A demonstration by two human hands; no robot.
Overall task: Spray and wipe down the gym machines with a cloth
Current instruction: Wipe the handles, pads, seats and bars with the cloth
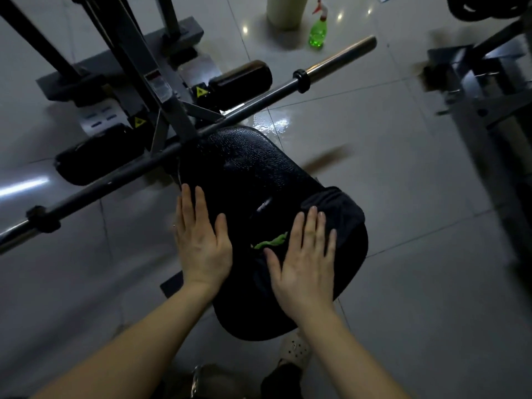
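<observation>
A black padded seat point(247, 168) of a gym machine fills the middle of the view, its surface speckled with droplets. A dark cloth point(342, 208) with a green mark point(272, 241) lies on the seat's near right part. My right hand point(302, 254) presses flat on that cloth with straight fingers. My left hand point(201, 237) rests flat on the seat's left edge, fingers straight, holding nothing. A green spray bottle point(318, 31) with a red and white trigger stands on the floor far behind the seat.
A steel barbell point(288, 90) crosses diagonally behind the seat. The grey machine frame point(161, 90) and black roller pads point(241, 79) stand at the back left. Another machine point(483, 90) is at the right. A pale cylinder point(285, 10) stands beside the bottle. Wet glossy tiles point(403, 226) surround everything.
</observation>
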